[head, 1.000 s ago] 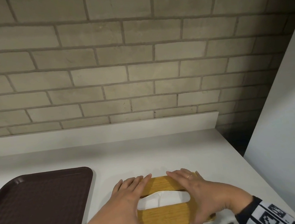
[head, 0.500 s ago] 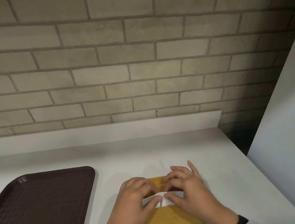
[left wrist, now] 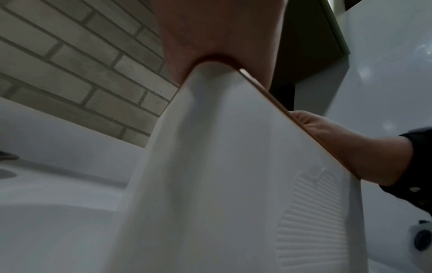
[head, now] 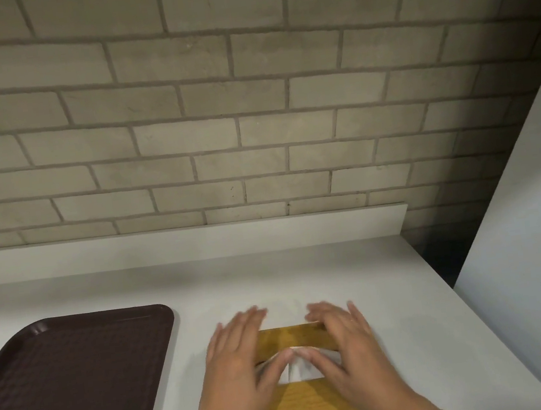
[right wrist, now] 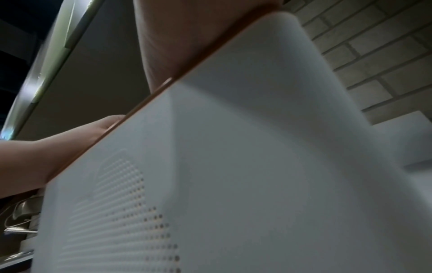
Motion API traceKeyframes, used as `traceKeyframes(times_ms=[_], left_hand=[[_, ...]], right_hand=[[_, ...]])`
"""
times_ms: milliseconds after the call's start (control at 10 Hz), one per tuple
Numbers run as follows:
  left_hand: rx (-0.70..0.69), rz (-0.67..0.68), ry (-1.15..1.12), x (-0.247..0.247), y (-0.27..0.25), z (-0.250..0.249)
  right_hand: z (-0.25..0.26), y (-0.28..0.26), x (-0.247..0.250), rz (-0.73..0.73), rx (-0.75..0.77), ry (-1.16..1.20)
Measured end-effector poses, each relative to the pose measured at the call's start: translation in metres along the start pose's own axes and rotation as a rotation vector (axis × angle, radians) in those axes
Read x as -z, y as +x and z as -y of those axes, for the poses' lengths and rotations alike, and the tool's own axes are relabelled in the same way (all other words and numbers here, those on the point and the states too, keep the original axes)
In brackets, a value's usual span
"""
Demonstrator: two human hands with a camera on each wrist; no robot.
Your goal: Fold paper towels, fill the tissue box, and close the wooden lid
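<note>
Wooden lid [head: 307, 404] honey-yellow, grained — paper towel [head: 296, 370] white; tray [head: 64, 393] maroon, waffle-textured; wall [head: 250, 105] beige brick.

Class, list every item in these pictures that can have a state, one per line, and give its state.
Wooden lid: closed on the box, flat.
Paper towel: poking up through the lid's slot.
Tissue box: standing on the counter, lid on.
Tray: lying flat, nothing on it.
Left hand: fingers straight, resting on the lid.
Right hand: fingers straight, resting on the lid.

Obstacles: brown tray [head: 73, 382] left; low white ledge [head: 182, 244] and brick wall [head: 250, 105] far; white panel [head: 539, 240] right. Free: bare counter [head: 304, 268] between tray and tissue box [left wrist: 222, 184], possibly narrower near.
</note>
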State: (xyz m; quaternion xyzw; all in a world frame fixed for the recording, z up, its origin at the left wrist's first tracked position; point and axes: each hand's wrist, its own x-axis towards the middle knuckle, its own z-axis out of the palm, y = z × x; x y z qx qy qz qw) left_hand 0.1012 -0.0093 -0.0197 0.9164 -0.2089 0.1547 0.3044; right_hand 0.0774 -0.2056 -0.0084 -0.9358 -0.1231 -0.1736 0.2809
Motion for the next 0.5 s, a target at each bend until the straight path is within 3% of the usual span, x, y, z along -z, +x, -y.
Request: traceKeyframes(times_ms=[100, 200, 500], left_hand=[[0.454, -0.017, -0.257, 0.01, -0.013, -0.01], [0.715, 0.011, -0.512, 0.012, -0.024, -0.021], [0.762, -0.01, -0.466, 0.003, -0.01, -0.028]], right_hand=[[-0.005, -0.014, 0.013, -0.107, -0.418, 0.139], [-0.009, -0.031, 0.016, -0.036, -0.695, 0.291], [-0.011, -0.031, 0.01, -0.034, -0.745, 0.33]])
